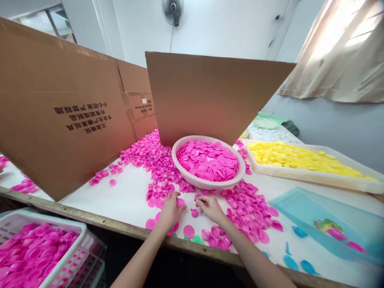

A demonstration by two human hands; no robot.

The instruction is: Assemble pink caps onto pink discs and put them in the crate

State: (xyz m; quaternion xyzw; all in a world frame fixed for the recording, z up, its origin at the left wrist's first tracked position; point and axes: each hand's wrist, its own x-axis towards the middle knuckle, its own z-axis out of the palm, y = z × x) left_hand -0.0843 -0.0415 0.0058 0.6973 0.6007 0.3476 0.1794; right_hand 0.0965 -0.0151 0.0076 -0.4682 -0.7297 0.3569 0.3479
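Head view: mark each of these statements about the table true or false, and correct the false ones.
1. The left hand and right hand are among loose pink plastic pieces on the white table. True.
2. The round bowl holds blue pieces. False: it holds pink pieces.
3. The white-rimmed tray on the right holds yellow pieces. True.
4. Brown cardboard sheets stand behind the bowl. True.
5. The crate at lower left holds yellow pieces. False: it holds pink ones.
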